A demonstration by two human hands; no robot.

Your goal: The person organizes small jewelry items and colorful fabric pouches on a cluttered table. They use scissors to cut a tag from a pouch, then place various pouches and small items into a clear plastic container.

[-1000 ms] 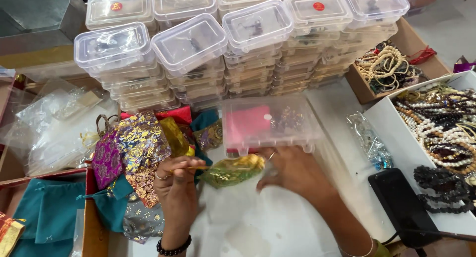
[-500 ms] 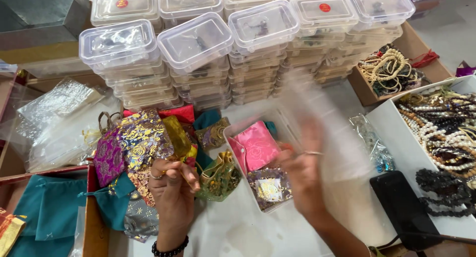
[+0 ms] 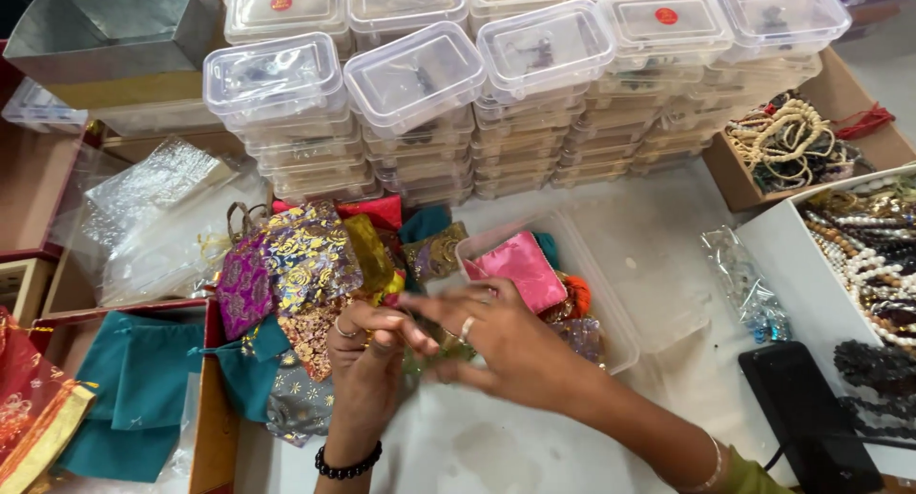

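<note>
My left hand [image 3: 367,356] and my right hand [image 3: 496,341] meet over the white table, both pinching a small green-gold pouch [image 3: 429,353] that is mostly hidden between the fingers. Just behind them stands an open clear plastic box [image 3: 611,313] holding a pink pouch [image 3: 520,270] and other coloured pouches. Its clear lid [image 3: 658,265] lies flat on the table to the right of it. A heap of brocade pouches [image 3: 305,265] in purple, gold and red lies left of my hands.
Stacks of lidded clear boxes [image 3: 420,74] line the back. Teal pouches [image 3: 134,389] fill a box at left. Trays of bead necklaces [image 3: 859,256] and a cardboard box of beads [image 3: 792,141] sit at right, a black phone [image 3: 806,418] near the front edge.
My right hand lifted the lid off the clear box, laid it to the right, and came back left to the green-gold pouch held by my left hand.
</note>
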